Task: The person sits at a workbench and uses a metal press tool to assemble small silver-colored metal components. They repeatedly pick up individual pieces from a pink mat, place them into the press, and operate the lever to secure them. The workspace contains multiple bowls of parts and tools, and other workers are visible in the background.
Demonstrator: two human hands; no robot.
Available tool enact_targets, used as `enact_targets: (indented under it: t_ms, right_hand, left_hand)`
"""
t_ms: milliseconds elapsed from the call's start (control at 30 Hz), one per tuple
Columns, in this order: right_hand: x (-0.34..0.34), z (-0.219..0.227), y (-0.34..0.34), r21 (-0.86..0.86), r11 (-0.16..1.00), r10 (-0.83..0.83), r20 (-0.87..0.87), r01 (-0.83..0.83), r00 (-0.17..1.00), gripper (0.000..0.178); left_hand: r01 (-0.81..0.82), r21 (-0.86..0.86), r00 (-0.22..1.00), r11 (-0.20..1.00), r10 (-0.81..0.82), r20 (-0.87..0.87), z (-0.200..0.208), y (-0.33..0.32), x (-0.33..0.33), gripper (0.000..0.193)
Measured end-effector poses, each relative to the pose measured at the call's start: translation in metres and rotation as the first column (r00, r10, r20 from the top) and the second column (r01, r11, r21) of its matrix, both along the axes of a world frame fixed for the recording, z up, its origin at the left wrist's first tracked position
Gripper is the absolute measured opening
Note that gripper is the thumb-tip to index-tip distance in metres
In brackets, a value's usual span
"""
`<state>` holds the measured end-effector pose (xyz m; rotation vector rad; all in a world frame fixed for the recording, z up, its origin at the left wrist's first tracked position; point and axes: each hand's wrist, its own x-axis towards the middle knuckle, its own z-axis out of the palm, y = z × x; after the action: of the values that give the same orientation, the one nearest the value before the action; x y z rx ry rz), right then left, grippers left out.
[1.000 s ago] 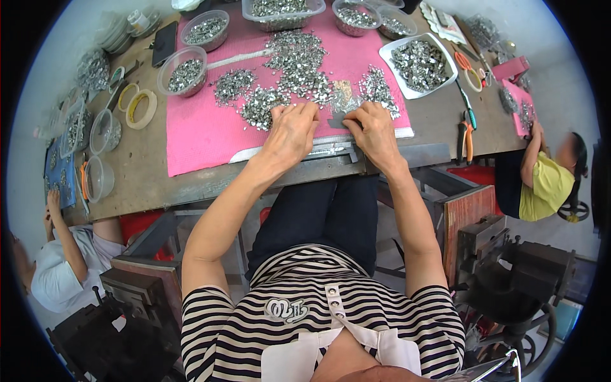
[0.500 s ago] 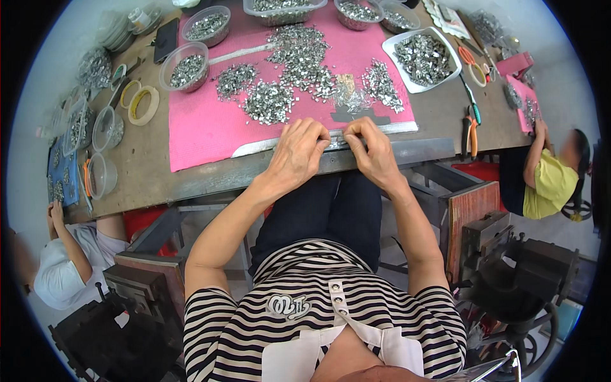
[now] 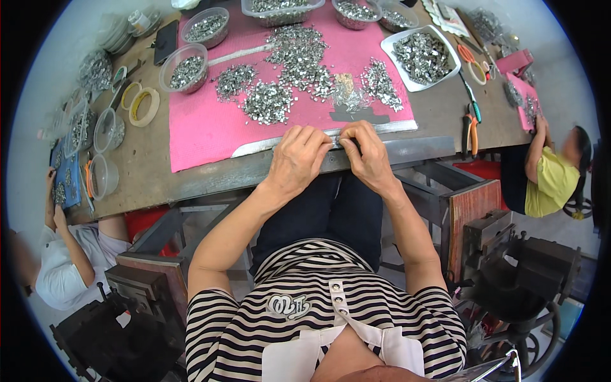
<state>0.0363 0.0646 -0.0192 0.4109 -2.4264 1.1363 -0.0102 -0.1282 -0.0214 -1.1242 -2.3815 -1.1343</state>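
Note:
My left hand (image 3: pixel 294 158) and my right hand (image 3: pixel 370 156) meet at the table's front edge, both with fingers pinched. Between their fingertips shows a small silvery metal piece (image 3: pixel 335 141); its kind is too small to tell, and the fingers hide most of it. Just beyond them lies a pink mat (image 3: pixel 210 134) with a silvery strip along its near edge. Loose heaps of small shiny metal pieces (image 3: pixel 267 103) lie on it. Thin metal pins (image 3: pixel 354 102) and a dark grey strip (image 3: pixel 360 118) are right behind my right hand.
Clear plastic tubs (image 3: pixel 170 75) and a white tray (image 3: pixel 396 60) of metal pieces stand around the mat. Tape rolls (image 3: pixel 153 114) lie left, pliers (image 3: pixel 472 130) right. Co-workers sit at both sides, one in a yellow top (image 3: pixel 550 181), one in a pale top (image 3: pixel 63 274).
My hands have drawn slightly closer together, the right one shifting a little left. At far left, the co-worker's hands have moved apart.

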Motion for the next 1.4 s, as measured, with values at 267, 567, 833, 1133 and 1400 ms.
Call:
enact_targets:
  t_ms: [267, 567, 833, 1133, 1400]
  right_hand:
    - [-0.001, 0.001, 0.001, 0.128, 0.992, 0.002, -0.040, 0.003, 0.999, 0.013]
    - [0.002, 0.003, -0.001, 0.227, 0.974, 0.008, -0.119, 0.020, 0.993, 0.012]
    - [0.000, 0.010, 0.012, 0.206, 0.978, 0.006, -0.130, 0.021, 0.991, 0.014]
    - [-0.039, 0.007, 0.051, 0.366, 0.930, -0.045, 0.009, 0.038, 0.999, 0.008]
    - [-0.042, 0.006, 0.035, 0.254, 0.967, 0.004, -0.025, 0.002, 1.000, 0.012]
  left_hand:
    - [-0.058, 0.057, 0.998, 0.997, 0.060, -0.030, 0.002, 0.005, -0.009, 0.014]
    - [0.040, -0.350, 0.984, 0.936, -0.098, -0.150, 0.004, 0.035, -0.090, 0.011]
    - [0.138, -0.543, 0.951, 0.829, -0.264, -0.162, 0.009, 0.048, -0.104, 0.012]
    - [0.055, -0.617, 0.886, 0.785, -0.323, -0.332, 0.007, 0.063, -0.085, 0.014]
    - [0.319, -0.092, 0.948, 0.943, -0.317, 0.030, 0.000, 0.054, -0.095, 0.024]
